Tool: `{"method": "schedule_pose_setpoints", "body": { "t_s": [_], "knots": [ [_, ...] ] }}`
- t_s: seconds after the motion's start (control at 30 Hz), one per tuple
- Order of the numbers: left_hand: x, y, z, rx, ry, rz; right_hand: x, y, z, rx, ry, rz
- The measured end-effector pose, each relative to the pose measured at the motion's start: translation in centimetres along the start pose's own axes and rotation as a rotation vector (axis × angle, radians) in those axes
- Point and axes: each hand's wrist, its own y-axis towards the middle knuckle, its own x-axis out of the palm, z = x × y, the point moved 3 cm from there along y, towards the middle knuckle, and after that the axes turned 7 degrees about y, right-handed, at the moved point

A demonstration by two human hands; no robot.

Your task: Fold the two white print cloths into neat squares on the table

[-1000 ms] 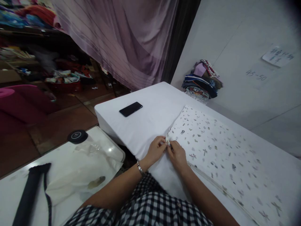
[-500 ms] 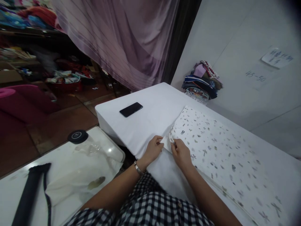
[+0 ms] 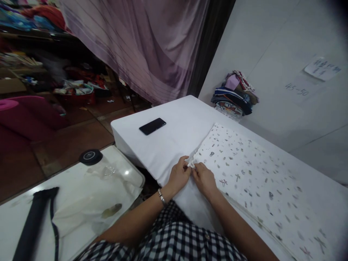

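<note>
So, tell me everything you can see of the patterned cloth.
The patterned cloth is white, scattered with small grey, greenish and brownish motifs, some shaped like dragonflies. It looks like thin, soft fabric, with stacked edges along its near side suggesting layers. It lies mostly flat on the white table, stretching off to the right. Its near left corner is bunched, pinched at the fingertips of the left hand and right hand.

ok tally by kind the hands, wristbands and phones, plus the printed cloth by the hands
left hand and right hand: 2
wristband: 1
phone: 1
printed cloth, layers counted as one: 1
total: 5
</note>
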Motion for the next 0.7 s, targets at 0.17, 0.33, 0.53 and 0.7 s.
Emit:
{"method": "schedule_pose_setpoints", "body": {
  "t_s": [0.17, 0.33, 0.53, 0.7],
  "knots": [
    [0.2, -0.2, -0.2, 0.062, 0.068, -0.036, 0.5, 0.1, 0.2, 0.025, 0.061, 0.012],
    [0.0, -0.2, -0.1, 0.040, 0.095, -0.073, 0.8, 0.0, 0.3, 0.017, 0.117, 0.016],
    [-0.2, 0.4, 0.3, -0.048, 0.077, -0.065, 1.0, -0.1, 0.3, 0.035, 0.177, 0.021],
    [-0.1, 0.9, 0.3, -0.107, 0.051, -0.098, 0.9, 0.0, 0.9, 0.000, 0.418, 0.033]
  ]
}}
